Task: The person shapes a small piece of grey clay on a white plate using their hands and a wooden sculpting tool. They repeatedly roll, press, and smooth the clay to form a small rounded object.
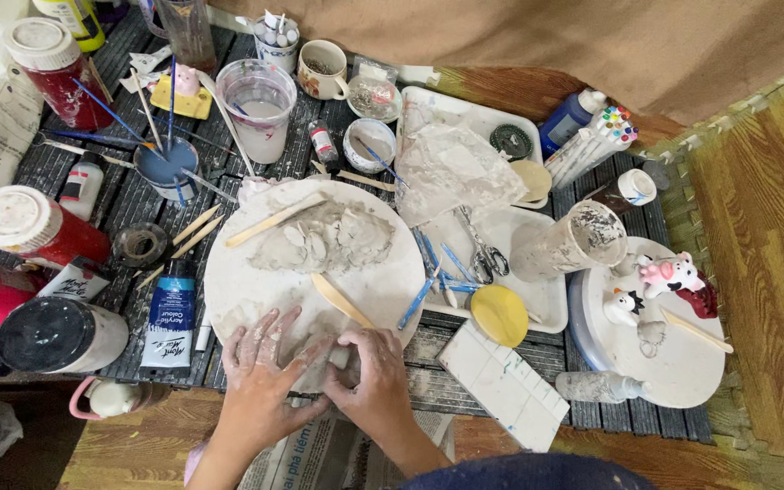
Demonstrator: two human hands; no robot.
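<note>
So from where I stood, the far left of the worktop was all paint stuff: a red jar with a white lid, a dark-lidded jar and a blue paint tube lying with its cap end toward the person. Just right of that tube sat the round white board, and everything was happening at its near edge. The left hand lay flat with its fingers spread, pressing down on the lump of grey clay, fingertips pointing away from the body. The lump was wedged right between both hands, touching each, so neither was really nearer. The right hand was curled over, fingers bent and pushing in against the clay's right side, not pinching anything that I could see. Past the hands, further back on the board, the bigger clay slab stretched roughly left to right, with a wooden stick angled along its upper left and a second wooden tool slanting down toward the right hand. Off to the right sat a yellow sponge, and beyond that a second board with small painted figures.
</note>
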